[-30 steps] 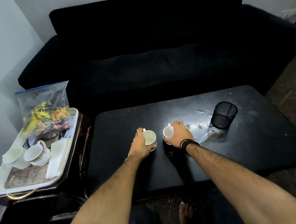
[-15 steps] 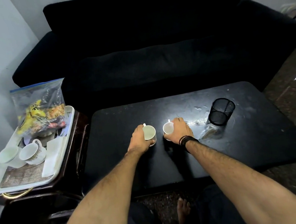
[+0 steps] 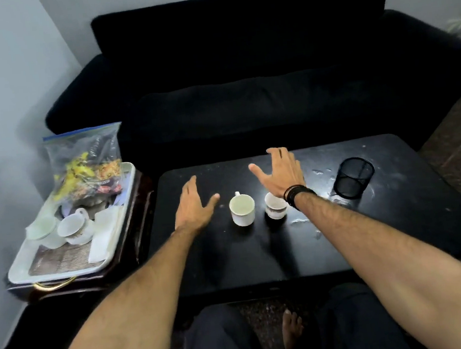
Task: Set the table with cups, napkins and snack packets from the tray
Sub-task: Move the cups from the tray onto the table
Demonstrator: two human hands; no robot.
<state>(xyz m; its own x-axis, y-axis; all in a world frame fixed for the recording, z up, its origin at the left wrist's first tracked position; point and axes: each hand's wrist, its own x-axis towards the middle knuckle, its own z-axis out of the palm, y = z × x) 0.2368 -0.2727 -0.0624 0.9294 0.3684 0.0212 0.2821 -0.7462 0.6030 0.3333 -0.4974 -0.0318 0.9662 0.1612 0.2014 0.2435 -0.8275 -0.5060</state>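
Black table [image 3: 398, 228] carries two cups [image 3: 242, 210] near its middle. Left hand [image 3: 193, 209] and right hand [image 3: 280, 175] hover empty, fingers spread. Best reach left to the tray [image 3: 19, 272] next, lifting napkins [image 3: 103, 237] cleanly.

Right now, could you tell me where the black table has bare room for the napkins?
Bare patches: the near edge of the table below the two cups, and the far right beyond the mesh holder. The middle is crowded by cups and both hands, left and right.
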